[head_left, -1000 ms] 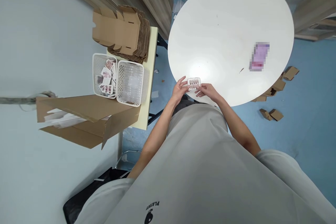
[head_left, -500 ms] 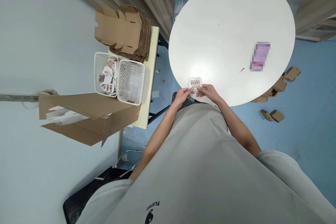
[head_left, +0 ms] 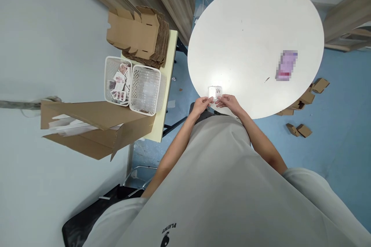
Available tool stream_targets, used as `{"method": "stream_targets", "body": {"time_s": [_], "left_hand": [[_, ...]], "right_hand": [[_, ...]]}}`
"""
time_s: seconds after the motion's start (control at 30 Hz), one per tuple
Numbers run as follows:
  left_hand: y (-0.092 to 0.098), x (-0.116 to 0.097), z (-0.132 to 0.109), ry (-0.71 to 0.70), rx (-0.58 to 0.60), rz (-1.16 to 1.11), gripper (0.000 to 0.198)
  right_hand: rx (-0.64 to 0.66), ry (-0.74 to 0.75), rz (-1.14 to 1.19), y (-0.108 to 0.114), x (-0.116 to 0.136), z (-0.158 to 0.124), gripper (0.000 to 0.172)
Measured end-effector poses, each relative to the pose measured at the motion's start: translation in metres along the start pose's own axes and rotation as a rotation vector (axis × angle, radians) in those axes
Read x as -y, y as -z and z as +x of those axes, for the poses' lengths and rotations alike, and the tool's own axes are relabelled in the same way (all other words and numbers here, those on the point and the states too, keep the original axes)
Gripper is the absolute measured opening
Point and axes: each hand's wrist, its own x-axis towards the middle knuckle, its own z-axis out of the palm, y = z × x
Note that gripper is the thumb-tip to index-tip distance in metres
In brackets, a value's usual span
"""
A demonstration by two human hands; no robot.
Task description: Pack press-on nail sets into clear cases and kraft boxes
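A small clear plastic case (head_left: 215, 92) with dark red pieces inside lies at the near edge of the round white table (head_left: 255, 34). My left hand (head_left: 201, 105) pinches the case's near left edge with curled fingers. From the right, my right hand (head_left: 228, 101) grips its near right edge the same way. Both hands rest at the table's rim, just in front of my body.
A side table (head_left: 166, 85) on the left carries a stack of flat cardboard blanks (head_left: 136, 34), a white basket of small packets (head_left: 116, 81) and a basket of clear cases (head_left: 145, 89). An open carton (head_left: 92, 127) is below. A pink object (head_left: 285, 65) lies on the table; small boxes (head_left: 301, 129) litter the blue floor.
My left hand slid from the case's left side down to its near edge. The case now looks closed and shows less of its contents.
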Motion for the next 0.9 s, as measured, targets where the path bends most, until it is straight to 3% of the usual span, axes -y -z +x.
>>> {"method": "stream_targets", "body": {"time_s": [0.2,0.37,0.5,0.67,0.9], "left_hand": [[0.009,0.0,-0.004,0.061,-0.144,-0.089,0.045],[0.027,-0.002,-0.02,0.103,-0.238,-0.165,0.037],[0.045,0.0,-0.042,0.124,-0.306,-0.222,0.036],[0.066,0.013,-0.074,0.125,-0.458,-0.33,0.044],[0.072,0.037,-0.12,0.146,-0.62,-0.522,0.042]], "right_hand": [[-0.08,-0.029,-0.048,-0.008,0.003,0.013,0.059],[-0.166,-0.064,-0.061,-0.02,0.009,0.057,0.044],[-0.225,-0.099,-0.053,-0.034,0.02,0.103,0.034],[-0.273,-0.122,-0.068,-0.045,0.027,0.151,0.036],[-0.289,-0.135,-0.12,-0.04,0.022,0.179,0.027]]}}
